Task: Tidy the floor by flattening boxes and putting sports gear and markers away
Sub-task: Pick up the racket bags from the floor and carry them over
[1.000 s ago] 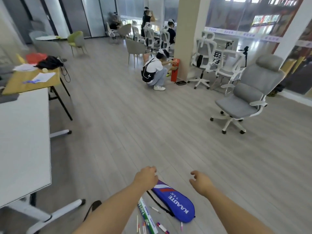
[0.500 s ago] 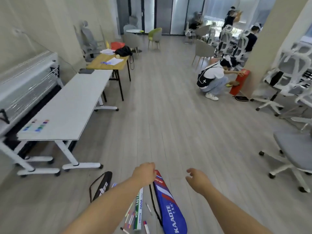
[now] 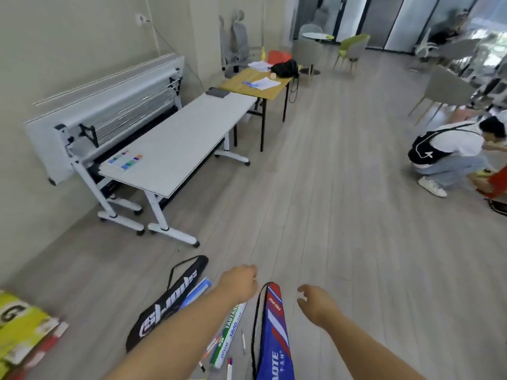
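Empty-handed, a person's left hand (image 3: 241, 283), loosely curled, and right hand (image 3: 318, 303), fingers spread, hover over a blue racket bag (image 3: 274, 338), a black racket bag (image 3: 170, 300), a shuttlecock tube (image 3: 227, 335) and markers (image 3: 229, 367) on the floor (image 3: 343, 229) beside a white table (image 3: 178, 141)

Both arms reach out over the floor: the left hand (image 3: 241, 282) looks loosely closed, apparently empty, and the right hand (image 3: 318, 303) is spread. Below lie a blue racket bag (image 3: 274, 338), a black racket bag (image 3: 170, 300), a shuttlecock tube (image 3: 229, 333) and scattered markers (image 3: 229, 366).
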`<state>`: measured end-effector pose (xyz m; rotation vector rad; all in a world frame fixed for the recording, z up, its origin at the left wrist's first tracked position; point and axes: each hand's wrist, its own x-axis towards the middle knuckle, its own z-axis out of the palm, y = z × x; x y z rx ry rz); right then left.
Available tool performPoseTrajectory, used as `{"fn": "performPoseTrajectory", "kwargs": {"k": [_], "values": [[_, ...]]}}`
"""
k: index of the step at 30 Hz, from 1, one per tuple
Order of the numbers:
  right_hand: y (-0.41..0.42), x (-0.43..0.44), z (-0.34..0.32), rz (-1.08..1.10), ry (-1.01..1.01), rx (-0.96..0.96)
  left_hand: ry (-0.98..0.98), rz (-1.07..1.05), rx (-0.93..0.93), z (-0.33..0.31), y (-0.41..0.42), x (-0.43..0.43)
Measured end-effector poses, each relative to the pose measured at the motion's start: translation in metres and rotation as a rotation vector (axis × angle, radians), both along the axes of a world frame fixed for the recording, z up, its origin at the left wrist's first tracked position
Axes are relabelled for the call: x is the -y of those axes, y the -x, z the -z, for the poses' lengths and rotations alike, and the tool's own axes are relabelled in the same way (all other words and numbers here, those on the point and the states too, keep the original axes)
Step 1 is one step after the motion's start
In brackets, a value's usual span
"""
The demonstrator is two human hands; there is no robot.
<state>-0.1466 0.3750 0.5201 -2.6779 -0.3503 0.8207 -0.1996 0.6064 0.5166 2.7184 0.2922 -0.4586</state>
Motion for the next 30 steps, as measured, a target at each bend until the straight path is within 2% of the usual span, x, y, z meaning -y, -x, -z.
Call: {"fn": "performPoseTrajectory", "kwargs": {"k": [8, 12, 16, 22, 27, 30], "values": [[-0.069, 0.001, 0.036, -0.412, -0.040, -0.020, -0.007, -0.413, 0.056, 0.017, -0.008, 0.047], [-0.096, 0.011, 0.097, -0.609, -0.042, 0.002, 0.027, -0.663, 0.079, 0.040, 0.003, 0.086], [-0.088, 0.022, 0.147, -0.707, -0.036, -0.005, -0.031, -0.738, 0.014, 0.085, 0.018, 0.123], [-0.072, 0.015, 0.287, -0.866, -0.011, -0.049, -0.027, -0.792, -0.042, 0.224, 0.045, 0.143], [-0.064, -0.005, 0.442, -0.963, 0.002, -0.059, -0.018, -0.859, -0.084, 0.389, 0.062, 0.142], [-0.061, -0.020, 0.536, -1.009, 0.039, -0.055, -0.013, -0.813, -0.104, 0.487, 0.065, 0.142]]}}
